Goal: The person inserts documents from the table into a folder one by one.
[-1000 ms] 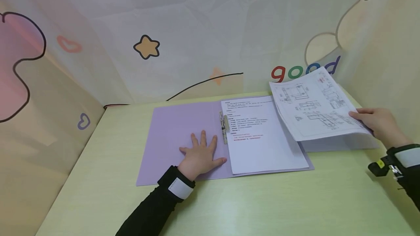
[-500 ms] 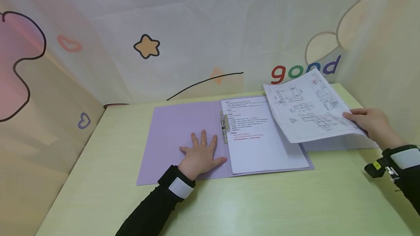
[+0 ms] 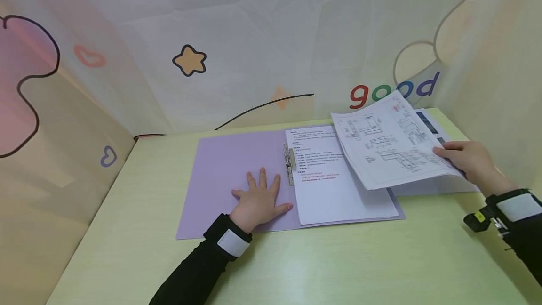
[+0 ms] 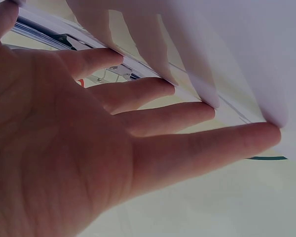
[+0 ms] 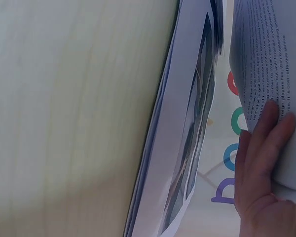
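Observation:
A purple folder (image 3: 220, 168) lies spread out on the table, a metal clip (image 3: 290, 166) along its spine. My left hand (image 3: 256, 204) presses flat on the left cover, fingers splayed. On the folder's right side rests a stack of printed paper (image 3: 338, 204), its top page ending in red lines. Thumb on top and fingers underneath, my right hand (image 3: 472, 159) pinches the right edge of a drawing sheet (image 3: 394, 147). That sheet is raised and tilted, overlapping the stack's right part. Its underside (image 5: 271, 49) carries printed text in the right wrist view.
More papers (image 3: 440, 185) lie on the table at the right, partly hidden under the raised sheet; dark pictures (image 5: 192, 128) show on them. A patterned cloth backdrop (image 3: 254, 51) rises directly behind the pale table (image 3: 322, 267).
My right hand has moved left with the drawing sheet, which covers more of the stack. A dark picture on the papers beneath has come into view. My left hand has stayed put.

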The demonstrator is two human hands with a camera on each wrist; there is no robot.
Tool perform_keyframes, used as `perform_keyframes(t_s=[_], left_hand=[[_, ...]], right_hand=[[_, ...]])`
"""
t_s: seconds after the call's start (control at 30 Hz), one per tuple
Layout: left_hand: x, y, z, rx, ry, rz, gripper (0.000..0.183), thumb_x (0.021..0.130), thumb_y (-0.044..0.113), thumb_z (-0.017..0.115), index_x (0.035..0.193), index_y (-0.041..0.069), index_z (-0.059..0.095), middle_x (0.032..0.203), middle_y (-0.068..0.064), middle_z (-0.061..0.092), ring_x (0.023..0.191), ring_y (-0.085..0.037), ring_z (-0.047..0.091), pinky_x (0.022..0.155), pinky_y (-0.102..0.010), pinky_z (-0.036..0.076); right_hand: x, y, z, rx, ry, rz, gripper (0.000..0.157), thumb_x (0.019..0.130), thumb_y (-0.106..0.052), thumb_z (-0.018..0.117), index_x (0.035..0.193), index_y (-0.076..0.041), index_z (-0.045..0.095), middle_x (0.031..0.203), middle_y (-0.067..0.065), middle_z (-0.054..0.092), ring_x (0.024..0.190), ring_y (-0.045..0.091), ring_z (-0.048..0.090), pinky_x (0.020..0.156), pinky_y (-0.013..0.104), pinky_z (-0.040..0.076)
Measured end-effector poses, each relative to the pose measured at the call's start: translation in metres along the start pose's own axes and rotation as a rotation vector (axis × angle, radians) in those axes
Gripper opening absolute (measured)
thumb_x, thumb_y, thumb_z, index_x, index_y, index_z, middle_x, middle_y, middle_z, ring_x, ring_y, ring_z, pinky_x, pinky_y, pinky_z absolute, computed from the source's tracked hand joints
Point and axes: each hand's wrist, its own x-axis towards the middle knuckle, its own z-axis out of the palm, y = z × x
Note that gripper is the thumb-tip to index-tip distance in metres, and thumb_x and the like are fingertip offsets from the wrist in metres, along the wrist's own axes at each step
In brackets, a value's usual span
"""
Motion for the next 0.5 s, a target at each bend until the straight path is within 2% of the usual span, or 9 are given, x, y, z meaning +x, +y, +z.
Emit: perform_keyframes(t_s=[0.5], left_hand=[[-0.002, 0.001, -0.002, 0.008, 0.002, 0.008, 0.086, 0.086, 0.074, 0.037, 0.152, 0.020, 0.026, 0.154, -0.023, 0.016, 0.134, -0.055, 0.017, 0.077, -0.077, 0.033]], right_hand=[[0.000, -0.008, 0.014, 0.012, 0.005, -0.012, 0.077, 0.094, -0.047, 0.051, 0.135, 0.016, 0.036, 0.128, 0.036, 0.036, 0.099, 0.037, 0.042, 0.064, 0.029, 0.038]])
